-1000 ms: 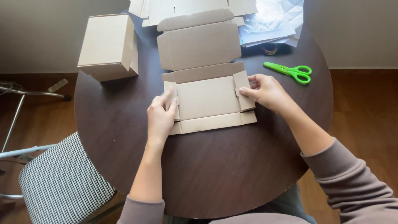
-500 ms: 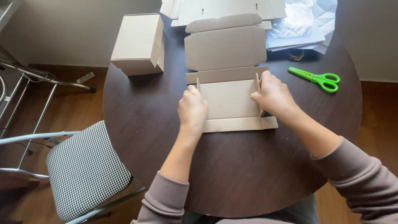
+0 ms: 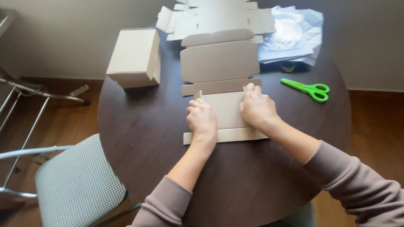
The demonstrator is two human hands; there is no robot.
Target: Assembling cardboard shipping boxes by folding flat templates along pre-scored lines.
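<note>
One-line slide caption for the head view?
Both hands, left and right, press a flat cardboard box blank on a round dark table.

Flat box blank [image 3: 221, 63] and folded box [image 3: 134, 56]: matt brown cardboard; round table [image 3: 147, 138]: dark wood-grain, low sheen; scissors [image 3: 306, 88]: glossy green plastic handles; chair [image 3: 78, 180]: checked woven cloth seat, shiny metal tube frame; sleeves: soft matt knit.
</note>
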